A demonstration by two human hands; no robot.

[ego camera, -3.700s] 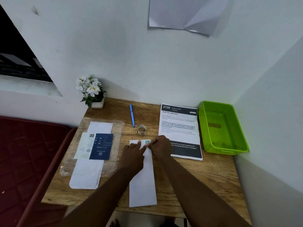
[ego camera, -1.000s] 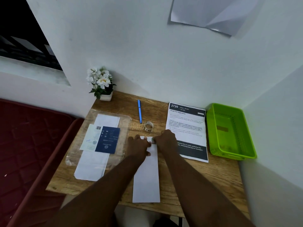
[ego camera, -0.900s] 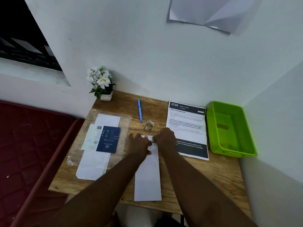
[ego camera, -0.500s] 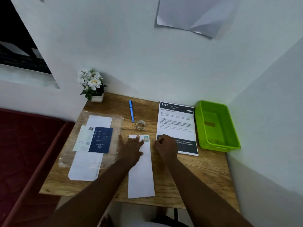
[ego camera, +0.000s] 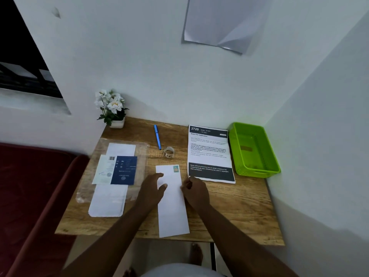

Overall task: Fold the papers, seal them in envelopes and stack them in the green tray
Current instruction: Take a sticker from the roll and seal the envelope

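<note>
A long white envelope (ego camera: pixel 172 204) with a small stamp at its far right corner lies lengthwise on the wooden desk (ego camera: pixel 235 206), its near end at the front edge. My left hand (ego camera: pixel 152 188) rests on its left side, thumb and fingers spread flat on the paper. My right hand (ego camera: pixel 196 191) sits at its right edge, and its curled fingers pinch that edge. The green tray (ego camera: pixel 257 172) stands at the right rear corner with nothing white in it. A printed sheet (ego camera: pixel 209 154) lies flat between the envelope and the tray.
On the left lies a clear plastic sleeve (ego camera: pixel 139 156) with white envelopes (ego camera: pixel 108 202) and a blue booklet (ego camera: pixel 123 169). A blue pen (ego camera: pixel 157 136), a small tape roll (ego camera: pixel 169 152) and a potted white flower (ego camera: pixel 111 108) stand further back. Walls close the back and right.
Both hands left the envelope's far end, uncovering the stamp. The left now rests lower on its left side. The right drew aside, then came back to the right edge.
</note>
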